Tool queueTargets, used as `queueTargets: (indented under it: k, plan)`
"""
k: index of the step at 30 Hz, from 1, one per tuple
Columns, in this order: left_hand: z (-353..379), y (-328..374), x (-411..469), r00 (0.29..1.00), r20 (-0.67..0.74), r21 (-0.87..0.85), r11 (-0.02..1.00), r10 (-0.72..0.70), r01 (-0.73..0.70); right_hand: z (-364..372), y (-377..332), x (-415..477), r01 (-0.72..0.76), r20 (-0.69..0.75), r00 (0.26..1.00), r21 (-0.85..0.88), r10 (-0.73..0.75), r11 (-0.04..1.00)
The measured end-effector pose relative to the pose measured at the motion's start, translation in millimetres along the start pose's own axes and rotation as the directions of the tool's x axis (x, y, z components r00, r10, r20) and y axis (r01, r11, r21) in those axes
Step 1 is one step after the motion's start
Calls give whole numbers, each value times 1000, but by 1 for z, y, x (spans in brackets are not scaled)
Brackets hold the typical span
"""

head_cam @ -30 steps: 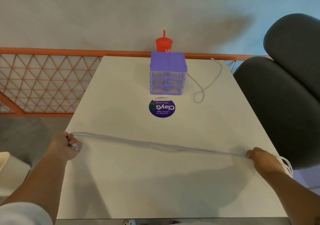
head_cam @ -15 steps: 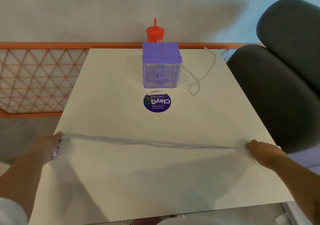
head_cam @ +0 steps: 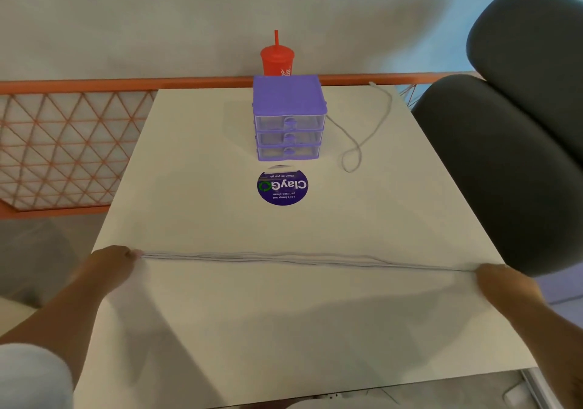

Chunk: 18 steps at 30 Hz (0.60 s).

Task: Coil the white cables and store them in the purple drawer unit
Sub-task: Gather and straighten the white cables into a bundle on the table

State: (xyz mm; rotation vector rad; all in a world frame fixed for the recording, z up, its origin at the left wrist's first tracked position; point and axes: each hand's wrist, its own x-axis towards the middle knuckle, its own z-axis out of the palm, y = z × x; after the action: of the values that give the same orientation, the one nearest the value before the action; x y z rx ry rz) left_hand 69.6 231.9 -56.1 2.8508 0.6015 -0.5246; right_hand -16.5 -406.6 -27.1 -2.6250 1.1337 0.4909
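Nearest, the left hand (head_cam: 110, 269) & right hand (head_cam: 504, 285) are each gripping one end of a bundle of thin white cable strands (head_cam: 299, 258), holding it taut across the near part of the pale rectangular counter (head_cam: 284, 329). Farther back, a purple plastic three-drawer unit (head_cam: 288, 118) is standing, drawers shut; a second loose white cable (head_cam: 362, 137) is lying just right of it.

The white cable bundle (head_cam: 299, 258) slanted one second ago from the left hand (head_cam: 112, 265) down to the right hand (head_cam: 504, 284). Now it is stretched almost level and looks tighter. Half a second ago the left hand was pulled out past the left edge of the tabletop (head_cam: 284, 329); it is now back over that edge. The loose loops once behind the right hand no longer show.
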Motion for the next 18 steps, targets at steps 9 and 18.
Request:
queueTargets:
  k: [9, 18]
  plan:
    - [0, -6, 6, 994, -4, 104, 989, 105, -104, 46, -111, -58, 622, -4, 725, -426, -689, 657]
    - [-2, -20, 9, 983, 11, 44, 982, 184, -184, 98, -164, -92, 869, -58, 337, -365, -940, 334]
